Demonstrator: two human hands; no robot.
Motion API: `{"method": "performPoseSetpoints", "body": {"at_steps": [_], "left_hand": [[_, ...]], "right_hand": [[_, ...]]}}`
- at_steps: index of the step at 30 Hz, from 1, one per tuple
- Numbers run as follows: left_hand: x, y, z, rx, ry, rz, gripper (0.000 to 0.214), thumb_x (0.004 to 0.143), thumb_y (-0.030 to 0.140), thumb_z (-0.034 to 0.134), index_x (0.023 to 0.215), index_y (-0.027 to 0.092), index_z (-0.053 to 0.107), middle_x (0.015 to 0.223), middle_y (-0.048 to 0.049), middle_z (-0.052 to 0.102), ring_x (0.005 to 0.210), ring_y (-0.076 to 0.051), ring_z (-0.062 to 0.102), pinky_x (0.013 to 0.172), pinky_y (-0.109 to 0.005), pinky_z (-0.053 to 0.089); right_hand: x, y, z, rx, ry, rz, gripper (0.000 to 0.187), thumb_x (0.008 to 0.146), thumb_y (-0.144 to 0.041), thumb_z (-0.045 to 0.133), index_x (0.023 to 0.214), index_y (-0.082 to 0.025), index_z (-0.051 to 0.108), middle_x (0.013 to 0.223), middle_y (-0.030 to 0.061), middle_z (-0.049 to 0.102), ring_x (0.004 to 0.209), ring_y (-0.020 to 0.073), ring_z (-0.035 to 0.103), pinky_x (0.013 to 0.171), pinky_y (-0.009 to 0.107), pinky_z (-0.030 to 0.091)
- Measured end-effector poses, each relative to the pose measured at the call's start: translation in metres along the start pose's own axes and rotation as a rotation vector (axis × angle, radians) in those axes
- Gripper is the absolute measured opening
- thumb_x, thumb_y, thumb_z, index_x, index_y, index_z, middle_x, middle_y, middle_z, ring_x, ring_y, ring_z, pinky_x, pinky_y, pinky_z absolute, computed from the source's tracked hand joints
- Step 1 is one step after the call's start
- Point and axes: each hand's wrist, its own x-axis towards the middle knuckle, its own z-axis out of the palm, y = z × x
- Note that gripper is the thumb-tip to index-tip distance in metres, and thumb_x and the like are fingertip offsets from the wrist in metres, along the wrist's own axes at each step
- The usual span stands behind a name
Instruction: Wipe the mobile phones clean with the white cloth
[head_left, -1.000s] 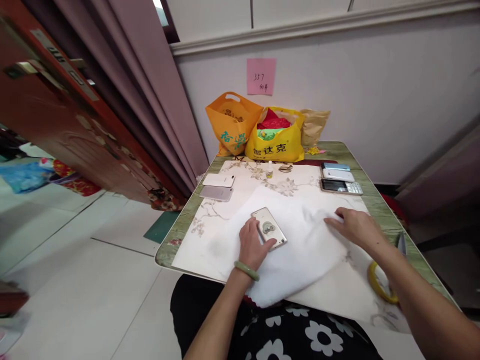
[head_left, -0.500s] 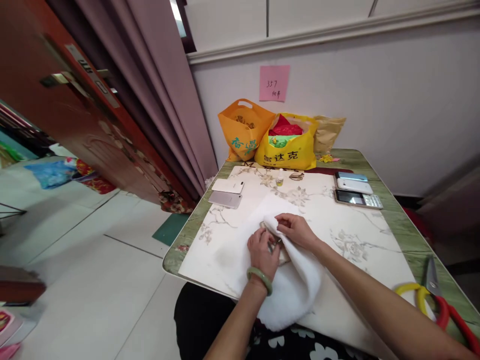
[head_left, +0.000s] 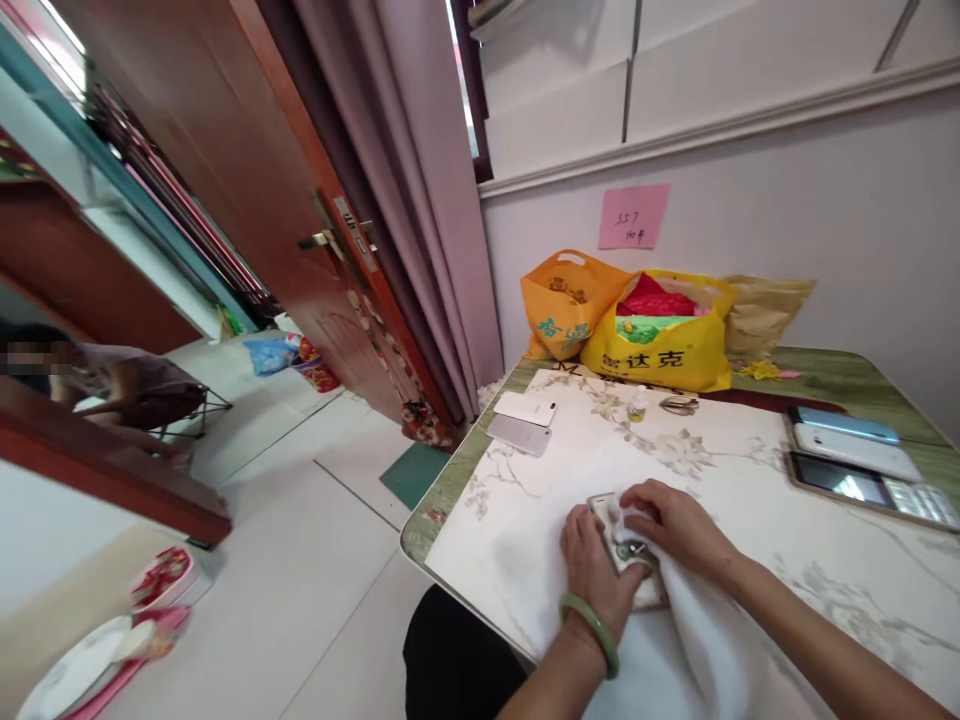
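A gold phone (head_left: 609, 512) with a ring holder lies back up on a white cloth (head_left: 694, 635) at the near edge of the table (head_left: 450, 480). My left hand (head_left: 594, 570), a green bangle on its wrist, holds the phone along its left side. My right hand (head_left: 671, 522) is closed on a folded part of the cloth and presses it onto the phone's back. The lower half of the phone is hidden under the cloth and my hands.
Two phones (head_left: 523, 420) lie at the table's left edge, three more (head_left: 855, 455) at the right. An orange bag (head_left: 566, 305) and a yellow bag (head_left: 660, 335) stand against the wall, with a small bottle (head_left: 637, 405) before them. A wooden door (head_left: 247, 210) stands open at left, a seated person (head_left: 112, 385) beyond.
My right hand pulled the cloth from the right over the phone and now rubs it there. My left hand stayed on the phone. The view swung left.
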Motion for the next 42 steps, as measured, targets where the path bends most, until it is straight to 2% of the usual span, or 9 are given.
{"method": "performPoseSetpoints", "body": {"at_steps": [4, 10, 13, 22, 28, 32, 36, 39, 42], "left_hand": [[0.001, -0.001, 0.000, 0.002, 0.001, 0.036, 0.051, 0.061, 0.013, 0.069, 0.103, 0.024, 0.041, 0.103, -0.0070, 0.051, 0.103, -0.026, 0.050, 0.096, -0.043, 0.042], [0.002, -0.004, 0.002, 0.052, 0.010, 0.119, 0.046, 0.067, 0.017, 0.067, 0.105, 0.022, 0.041, 0.107, -0.0077, 0.050, 0.106, -0.025, 0.051, 0.096, -0.042, 0.041], [0.005, -0.004, 0.001, 0.064, 0.014, 0.161, 0.046, 0.068, 0.021, 0.071, 0.104, 0.021, 0.043, 0.108, -0.0065, 0.051, 0.105, -0.023, 0.051, 0.095, -0.040, 0.041], [0.023, -0.002, -0.008, 0.264, -0.129, 0.261, 0.036, 0.069, 0.041, 0.077, 0.088, 0.022, 0.053, 0.100, -0.0039, 0.058, 0.106, -0.026, 0.054, 0.090, -0.041, 0.040], [0.024, 0.004, -0.008, 0.403, -0.183, 0.302, 0.034, 0.072, 0.039, 0.074, 0.094, 0.022, 0.054, 0.101, -0.0054, 0.057, 0.099, -0.026, 0.053, 0.087, -0.042, 0.040], [0.030, 0.010, -0.011, 0.447, -0.196, 0.323, 0.050, 0.071, 0.039, 0.075, 0.112, 0.022, 0.053, 0.105, -0.0069, 0.058, 0.103, -0.029, 0.053, 0.091, -0.046, 0.040], [0.034, 0.012, -0.010, 0.341, -0.216, 0.433, 0.049, 0.074, 0.027, 0.072, 0.120, 0.027, 0.055, 0.109, -0.0060, 0.057, 0.104, -0.025, 0.055, 0.090, -0.040, 0.045], [0.035, 0.009, -0.005, 0.186, -0.290, 0.485, 0.024, 0.083, 0.020, 0.061, 0.106, 0.025, 0.062, 0.095, -0.0037, 0.061, 0.092, -0.019, 0.059, 0.082, -0.032, 0.050], [0.033, 0.006, 0.001, 0.129, -0.257, 0.495, 0.015, 0.084, 0.020, 0.058, 0.098, 0.023, 0.062, 0.093, -0.0042, 0.064, 0.092, -0.019, 0.060, 0.084, -0.033, 0.050]], "right_hand": [[0.008, -0.013, 0.006, 0.031, -0.060, 0.007, 0.013, 0.074, -0.030, 0.065, 0.086, -0.028, 0.071, 0.085, -0.0001, 0.065, 0.075, 0.0170, 0.060, 0.068, 0.028, 0.042], [0.018, -0.009, 0.012, -0.060, 0.231, 0.141, 0.014, 0.083, -0.034, 0.061, 0.091, -0.024, 0.067, 0.081, 0.0004, 0.062, 0.074, 0.0163, 0.058, 0.068, 0.028, 0.040], [0.002, 0.001, 0.010, -0.066, 0.276, 0.079, 0.014, 0.086, -0.032, 0.059, 0.096, -0.025, 0.066, 0.086, 0.0008, 0.060, 0.078, 0.0160, 0.058, 0.072, 0.028, 0.042], [-0.079, -0.006, -0.003, -0.182, 0.156, -0.031, 0.017, 0.092, -0.035, 0.054, 0.088, -0.027, 0.068, 0.090, 0.0012, 0.065, 0.084, 0.0168, 0.060, 0.073, 0.029, 0.039], [-0.028, -0.012, -0.004, -0.368, 0.243, 0.092, 0.013, 0.091, -0.030, 0.058, 0.087, -0.023, 0.068, 0.090, 0.0045, 0.066, 0.089, 0.0205, 0.057, 0.078, 0.034, 0.032], [-0.005, -0.014, -0.003, -0.387, 0.256, -0.015, 0.012, 0.089, -0.022, 0.059, 0.097, -0.023, 0.068, 0.099, 0.0051, 0.068, 0.095, 0.0217, 0.055, 0.084, 0.036, 0.029], [-0.033, -0.015, -0.002, -0.388, 0.226, -0.149, 0.015, 0.093, -0.022, 0.053, 0.092, -0.023, 0.068, 0.092, 0.0039, 0.070, 0.091, 0.0201, 0.055, 0.091, 0.038, 0.027], [-0.061, -0.013, -0.006, -0.373, 0.243, -0.160, 0.017, 0.095, -0.023, 0.051, 0.096, -0.025, 0.068, 0.093, 0.0032, 0.070, 0.091, 0.0195, 0.056, 0.097, 0.040, 0.024], [-0.079, -0.012, -0.010, -0.353, 0.239, -0.144, 0.016, 0.095, -0.027, 0.051, 0.092, -0.026, 0.067, 0.089, 0.0020, 0.069, 0.090, 0.0193, 0.056, 0.102, 0.042, 0.021]]}}
